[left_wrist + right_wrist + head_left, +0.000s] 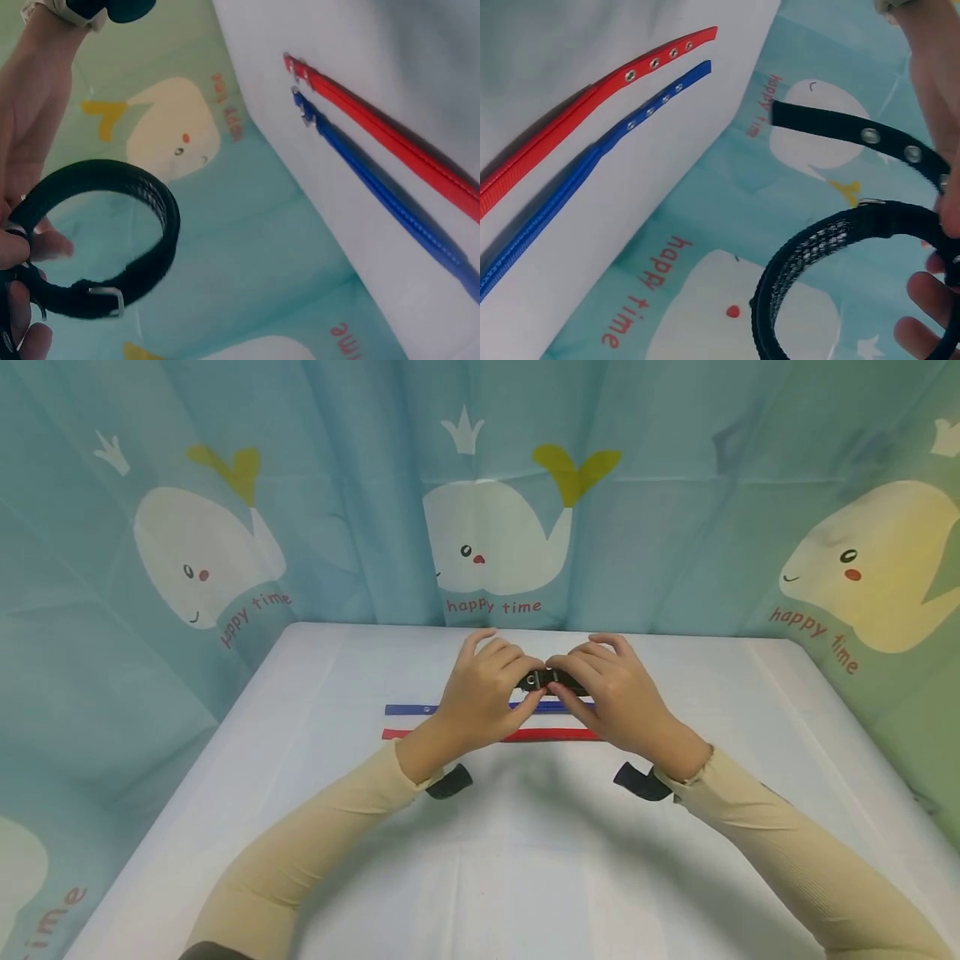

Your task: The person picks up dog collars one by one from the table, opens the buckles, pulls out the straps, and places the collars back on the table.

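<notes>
A black collar [765,311], bent into a loop with mesh lining inside, hangs between my two hands above the table. My left hand [483,687] pinches it at the buckle area between thumb and fingers. From the other side my right hand [617,697] pinches the same part, its fingertips meeting the left's. The free strap end [817,120], with metal eyelets, sticks out past the fingers in the right wrist view. On the loop sits a rectangular metal ring [112,290]. Fingers partly hide the buckle, so I cannot tell how far the strap passes through.
A blue collar [408,710] and a red collar [551,735] lie straight and parallel on the white table [525,877], under the hands. Behind the table hangs a whale-print curtain [660,527]. Dark wrist gear [642,782] shows under the right forearm.
</notes>
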Motion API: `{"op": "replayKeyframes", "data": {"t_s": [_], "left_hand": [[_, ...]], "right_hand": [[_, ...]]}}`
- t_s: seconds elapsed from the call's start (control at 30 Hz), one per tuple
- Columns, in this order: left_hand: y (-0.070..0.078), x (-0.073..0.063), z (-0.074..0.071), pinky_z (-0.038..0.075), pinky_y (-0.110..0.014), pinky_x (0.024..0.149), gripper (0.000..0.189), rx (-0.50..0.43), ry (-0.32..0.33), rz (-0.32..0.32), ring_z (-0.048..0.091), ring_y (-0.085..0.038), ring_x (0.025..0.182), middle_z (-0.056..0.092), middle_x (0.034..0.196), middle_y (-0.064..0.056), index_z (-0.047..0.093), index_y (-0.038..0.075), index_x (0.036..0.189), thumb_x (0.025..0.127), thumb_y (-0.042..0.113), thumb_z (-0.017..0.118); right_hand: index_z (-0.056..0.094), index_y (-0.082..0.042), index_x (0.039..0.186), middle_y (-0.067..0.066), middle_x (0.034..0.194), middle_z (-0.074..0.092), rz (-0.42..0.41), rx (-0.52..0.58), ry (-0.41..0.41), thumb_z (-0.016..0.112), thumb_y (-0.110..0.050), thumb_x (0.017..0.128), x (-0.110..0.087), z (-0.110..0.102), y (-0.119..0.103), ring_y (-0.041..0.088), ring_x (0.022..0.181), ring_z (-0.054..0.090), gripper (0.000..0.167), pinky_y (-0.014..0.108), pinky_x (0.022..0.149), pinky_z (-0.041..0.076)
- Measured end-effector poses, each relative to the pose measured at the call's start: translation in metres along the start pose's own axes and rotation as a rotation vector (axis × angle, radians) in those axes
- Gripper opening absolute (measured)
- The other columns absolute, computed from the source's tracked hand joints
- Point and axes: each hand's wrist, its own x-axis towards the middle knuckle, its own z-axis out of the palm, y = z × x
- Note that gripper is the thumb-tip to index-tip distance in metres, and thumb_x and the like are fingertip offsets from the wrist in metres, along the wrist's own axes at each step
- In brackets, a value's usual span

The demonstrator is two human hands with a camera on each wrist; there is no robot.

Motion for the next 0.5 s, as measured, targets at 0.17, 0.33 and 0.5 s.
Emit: {"op": "replayKeyframes", "data": {"t_s": [0.17,0.33,0.5], "left_hand": [[-0.0008,-0.0016,-0.0002,0.038,-0.048,0.103,0.021,0.002,0.02,0.007,0.061,-0.016,0.087,0.07,0.086,0.0,0.07,0.01,0.094,0.08,0.025,0.071],[-0.0013,-0.0016,-0.0015,0.038,-0.049,0.103,0.022,0.022,0.027,0.025,0.061,-0.017,0.087,0.07,0.086,-0.001,0.07,0.01,0.093,0.08,0.027,0.07],[-0.002,-0.0018,-0.0017,0.039,-0.049,0.102,0.021,0.068,0.032,0.045,0.061,-0.016,0.086,0.071,0.085,0.001,0.071,0.011,0.093,0.08,0.027,0.07]], "right_hand": [[0.065,-0.001,0.095,0.01,0.08,0.069,-0.003,0.011,-0.023,0.073,-0.007,0.074,0.0008,-0.0023,-0.0008,0.025,0.078,0.063,0.023,0.054,0.091,0.043],[0.065,-0.002,0.092,0.009,0.08,0.069,-0.046,-0.02,-0.037,0.081,-0.013,0.07,0.0043,-0.0041,0.0007,0.024,0.078,0.062,0.03,0.052,0.091,0.044],[0.065,-0.002,0.089,0.009,0.079,0.069,-0.063,-0.028,-0.044,0.081,-0.011,0.067,0.0052,-0.0065,0.0033,0.024,0.077,0.062,0.029,0.051,0.089,0.044]]}}
